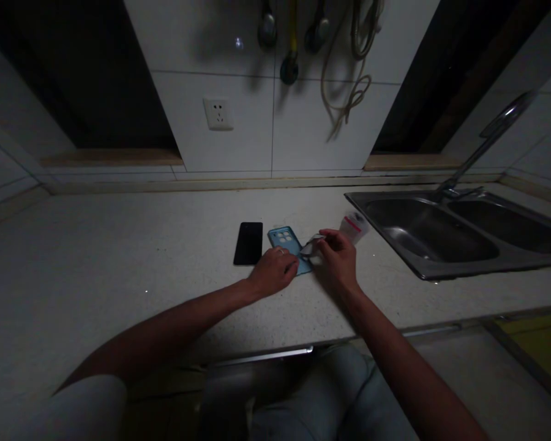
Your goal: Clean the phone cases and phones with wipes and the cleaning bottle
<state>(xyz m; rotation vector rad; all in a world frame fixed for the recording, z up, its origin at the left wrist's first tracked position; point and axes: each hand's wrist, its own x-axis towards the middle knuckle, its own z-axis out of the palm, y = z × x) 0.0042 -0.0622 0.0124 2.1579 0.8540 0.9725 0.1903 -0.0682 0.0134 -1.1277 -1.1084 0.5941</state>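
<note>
Blue phone case (288, 241) pinned under left hand (272, 271), right hand (335, 257) grip pinching small wipe (308, 247)

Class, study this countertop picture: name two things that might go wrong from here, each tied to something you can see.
1. The right hand pinches a thin whitish film or wipe over the blue phone case, which the left hand pins down; in such dim light it may go on crooked.
2. A small clear packet lies close to the sink rim; a nudge might tip it in.
</note>
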